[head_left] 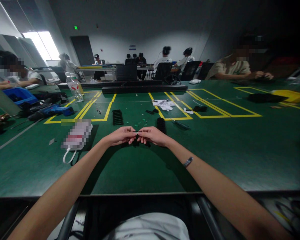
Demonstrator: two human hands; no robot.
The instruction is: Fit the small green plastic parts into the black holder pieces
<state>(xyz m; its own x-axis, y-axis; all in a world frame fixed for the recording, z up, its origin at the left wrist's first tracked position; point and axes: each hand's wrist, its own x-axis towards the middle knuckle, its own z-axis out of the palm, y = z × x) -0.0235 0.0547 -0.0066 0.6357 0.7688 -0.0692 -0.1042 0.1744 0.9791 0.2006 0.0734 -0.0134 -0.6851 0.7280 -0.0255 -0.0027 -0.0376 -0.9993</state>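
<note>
My left hand point(123, 136) and my right hand point(151, 136) meet above the green table, fingertips pinched close together. Between them is a small dark piece point(137, 132), mostly covered by the fingers; its kind cannot be made out. Just beyond the hands lie several tiny green pieces point(137, 125). A black slotted rack point(117, 117) rests beyond my left hand. Close behind my right hand is a second black ridged part point(161, 124), partly hidden by that hand.
On the left are a pink-and-white device with a strap point(78, 135), a blue power drill point(50, 111), a blue bin point(20, 96) and a clear bottle point(74, 87). Crumpled white paper point(164, 104) and a dark slim tool point(180, 125) lie ahead right. Other people sit around the room.
</note>
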